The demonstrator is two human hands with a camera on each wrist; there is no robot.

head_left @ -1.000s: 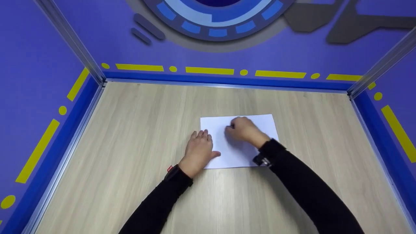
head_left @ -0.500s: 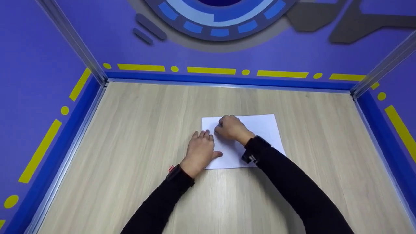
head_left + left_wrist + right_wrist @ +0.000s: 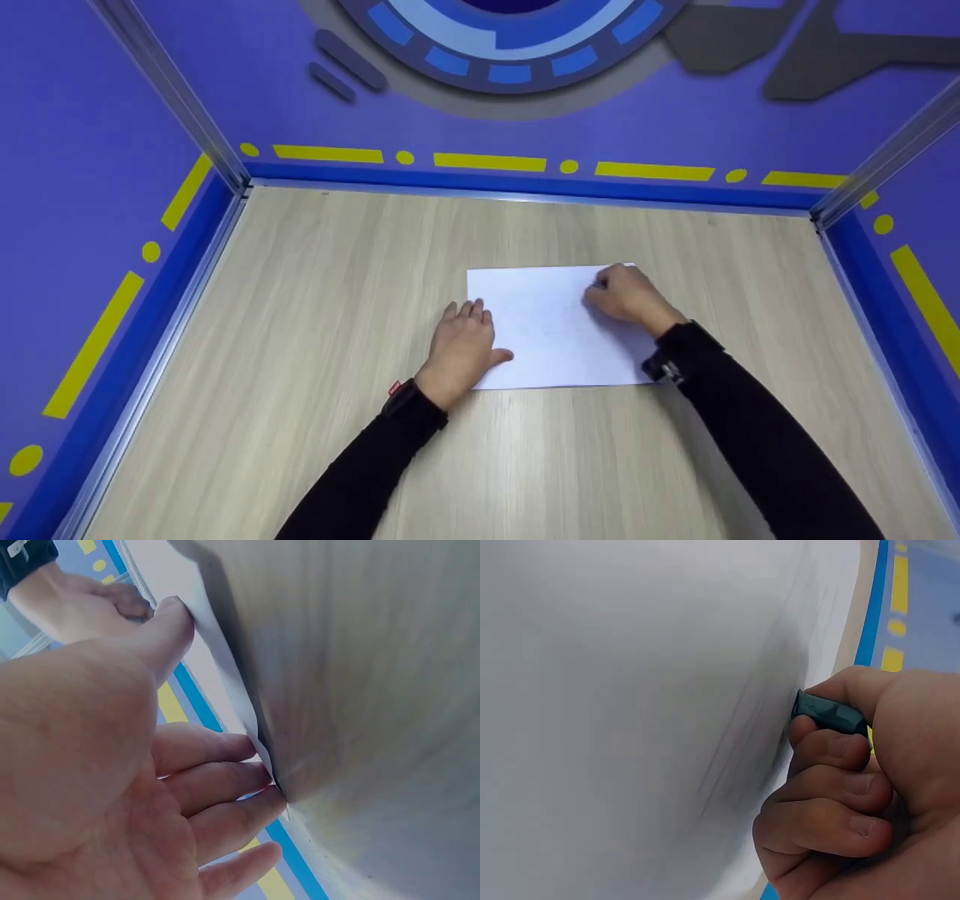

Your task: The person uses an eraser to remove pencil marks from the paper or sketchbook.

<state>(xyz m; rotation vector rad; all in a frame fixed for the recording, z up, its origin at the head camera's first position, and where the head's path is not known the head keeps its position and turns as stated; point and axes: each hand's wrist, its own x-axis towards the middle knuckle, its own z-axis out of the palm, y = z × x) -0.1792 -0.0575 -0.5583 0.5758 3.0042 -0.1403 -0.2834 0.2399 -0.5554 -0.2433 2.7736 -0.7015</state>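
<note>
A sheet of white paper [image 3: 555,330] lies flat on the table, with faint long lines across it in the right wrist view. My left hand [image 3: 461,349] rests on its left edge, fingers extended and thumb out to the side over the sheet. In the left wrist view the paper's edge [image 3: 225,652] runs under the fingertips. My right hand [image 3: 626,292] is near the far right corner of the sheet. It pinches a small dark green block, which looks like an eraser [image 3: 831,712], between thumb and curled fingers, one end against the paper.
The wood-grain table [image 3: 337,315] extends around the sheet on all sides. Blue-purple panels with yellow markings, such as the back wall [image 3: 510,135], enclose it at the back, left and right. A metal strip [image 3: 525,198] edges the back.
My right hand first moved left across the paper, then swept right to its far right part, keeping the eraser pinched. My left hand has stayed in place on the sheet.
</note>
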